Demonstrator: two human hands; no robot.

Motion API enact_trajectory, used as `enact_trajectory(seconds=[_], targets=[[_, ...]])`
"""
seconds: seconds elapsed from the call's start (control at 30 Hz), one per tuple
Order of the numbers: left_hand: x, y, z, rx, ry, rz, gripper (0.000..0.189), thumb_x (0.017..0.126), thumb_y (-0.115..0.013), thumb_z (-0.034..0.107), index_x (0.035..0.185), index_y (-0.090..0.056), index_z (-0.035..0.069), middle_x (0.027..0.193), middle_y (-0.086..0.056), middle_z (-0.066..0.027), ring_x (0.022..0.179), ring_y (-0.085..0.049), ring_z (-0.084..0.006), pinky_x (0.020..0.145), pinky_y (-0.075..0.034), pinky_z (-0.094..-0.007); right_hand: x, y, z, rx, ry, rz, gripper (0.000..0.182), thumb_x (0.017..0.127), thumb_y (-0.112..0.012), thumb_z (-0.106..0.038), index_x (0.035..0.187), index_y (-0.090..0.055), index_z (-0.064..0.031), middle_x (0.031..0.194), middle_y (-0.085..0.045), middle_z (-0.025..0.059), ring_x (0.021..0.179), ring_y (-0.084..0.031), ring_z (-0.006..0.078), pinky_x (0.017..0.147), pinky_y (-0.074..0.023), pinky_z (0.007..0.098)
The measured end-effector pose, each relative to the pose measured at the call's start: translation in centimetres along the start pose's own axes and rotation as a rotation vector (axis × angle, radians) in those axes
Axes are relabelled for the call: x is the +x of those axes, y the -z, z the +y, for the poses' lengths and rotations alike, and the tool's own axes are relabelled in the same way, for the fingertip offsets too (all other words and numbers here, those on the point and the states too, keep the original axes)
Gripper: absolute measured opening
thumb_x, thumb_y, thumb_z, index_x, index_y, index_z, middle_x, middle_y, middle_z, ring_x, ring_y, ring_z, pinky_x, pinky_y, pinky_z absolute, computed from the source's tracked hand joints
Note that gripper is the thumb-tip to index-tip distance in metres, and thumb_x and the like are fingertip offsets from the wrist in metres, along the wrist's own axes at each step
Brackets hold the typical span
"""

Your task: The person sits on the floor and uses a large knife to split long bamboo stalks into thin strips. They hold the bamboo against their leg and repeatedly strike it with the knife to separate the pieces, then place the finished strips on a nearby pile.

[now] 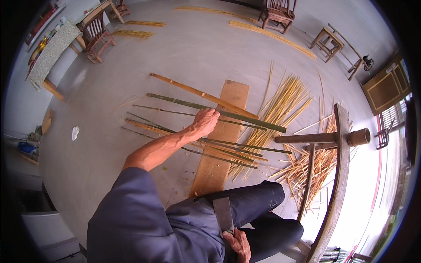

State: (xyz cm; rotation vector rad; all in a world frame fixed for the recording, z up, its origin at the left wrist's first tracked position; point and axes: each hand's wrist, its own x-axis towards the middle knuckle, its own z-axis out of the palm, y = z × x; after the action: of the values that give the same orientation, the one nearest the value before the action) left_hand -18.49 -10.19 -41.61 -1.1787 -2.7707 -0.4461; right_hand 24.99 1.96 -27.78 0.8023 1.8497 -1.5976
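My left hand reaches out over a wooden board on the floor, its fingers closed on a wide green split bamboo strip. Just beyond it lies a brown bamboo piece with visible nodes. Several thinner green and tan strips lie across the board, nearer my lap. Down by my lap, my right hand holds a broad, flat-bladed knife; its blade rests against my thigh and its handle is mostly hidden by the hand.
Bundled thin bamboo strips and a heap of short pieces lie right of the board. A wooden frame with a crossbar stands at the right. Beyond are chairs, a stool, a covered table and more floor bundles.
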Motion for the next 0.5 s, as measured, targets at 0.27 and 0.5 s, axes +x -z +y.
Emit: enact_trajectory(seconds=[0.27, 0.5], targets=[[-4.4, -4.2, -8.0, 0.213, 0.186, -0.151, 0.021, 0.09, -0.047, 0.012, 0.104, -0.06, 0.007, 0.099, -0.061, -0.0116, 0.102, -0.058, -0.0306, 0.087, -0.044, -0.0475, -1.3, -0.6, -1.5, -0.043, 0.016, 0.023, 0.041, 0.086, -0.062, -0.038, 0.102, -0.065, 0.0002, 0.093, -0.068, 0.0194, 0.083, -0.063, 0.0326, 0.077, -0.0484, 0.0428], [-1.4, 1.6, -5.6, -0.111, -0.242, -0.067, 0.009, 0.086, -0.058, 0.011, 0.091, -0.051, 0.006, 0.079, -0.058, -0.0147, 0.076, -0.059, -0.0345, 0.064, -0.047, -0.0468, -0.6, -0.4, 4.8, -0.015, 0.072, 0.317, 0.038, 0.086, -0.065, -0.033, 0.095, -0.064, 0.0034, 0.068, -0.061, 0.0187, 0.065, -0.062, 0.0242, 0.065, -0.047, 0.0382]])
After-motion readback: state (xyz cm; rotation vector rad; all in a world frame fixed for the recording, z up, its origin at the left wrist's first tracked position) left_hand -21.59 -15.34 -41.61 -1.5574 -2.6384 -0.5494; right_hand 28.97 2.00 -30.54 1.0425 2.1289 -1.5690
